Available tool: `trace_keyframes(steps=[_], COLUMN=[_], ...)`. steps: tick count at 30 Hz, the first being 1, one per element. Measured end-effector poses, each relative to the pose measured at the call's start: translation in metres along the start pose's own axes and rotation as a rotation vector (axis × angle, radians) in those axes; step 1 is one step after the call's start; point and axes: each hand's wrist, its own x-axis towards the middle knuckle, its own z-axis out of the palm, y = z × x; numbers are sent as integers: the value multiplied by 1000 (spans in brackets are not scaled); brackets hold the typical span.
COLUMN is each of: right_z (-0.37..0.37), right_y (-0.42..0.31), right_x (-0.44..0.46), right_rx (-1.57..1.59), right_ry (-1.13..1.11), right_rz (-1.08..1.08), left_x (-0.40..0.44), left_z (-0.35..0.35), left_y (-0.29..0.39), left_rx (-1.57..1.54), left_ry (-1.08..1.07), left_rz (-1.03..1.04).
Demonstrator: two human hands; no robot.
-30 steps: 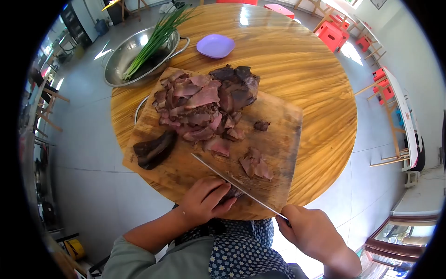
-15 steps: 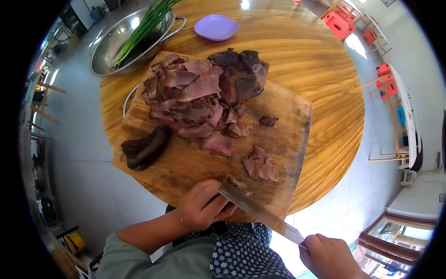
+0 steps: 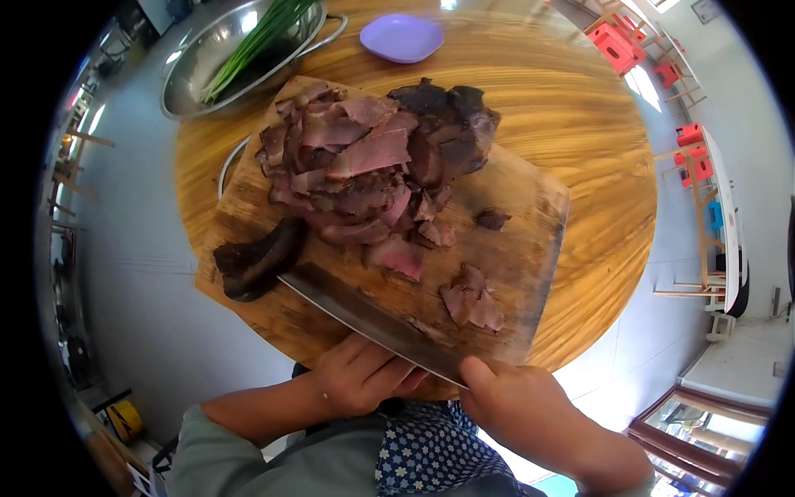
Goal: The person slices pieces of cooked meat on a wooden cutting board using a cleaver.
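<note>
Right hand (image 3: 513, 407): clamped on knife (image 3: 368, 315), presumably for control. Left hand (image 3: 356, 377): fingers curled beside edge (grip hidden; cannot tell). Board (image 3: 530, 219): under meat (image 3: 348, 161), likely sparing table (image 3: 596, 149).

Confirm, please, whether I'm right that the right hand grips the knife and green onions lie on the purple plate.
The head view shows the green onions in the metal bowl, not on the purple plate; the right hand grips the knife.
</note>
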Motion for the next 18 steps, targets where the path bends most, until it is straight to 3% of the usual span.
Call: trace_keyframes(steps=[5, 12, 18], right_z=[-9, -33, 0], right_y=[29, 18, 22], right_x=[7, -58, -72], right_rx=[76, 89, 5], right_ry=[248, 215, 261], right_rz=[-97, 137, 31], left_x=[2, -3, -6], left_z=[3, 4, 7], left_y=[1, 4, 5], left_rx=[-31, -34, -33], left_ry=[67, 109, 131], left_rz=[32, 27, -8])
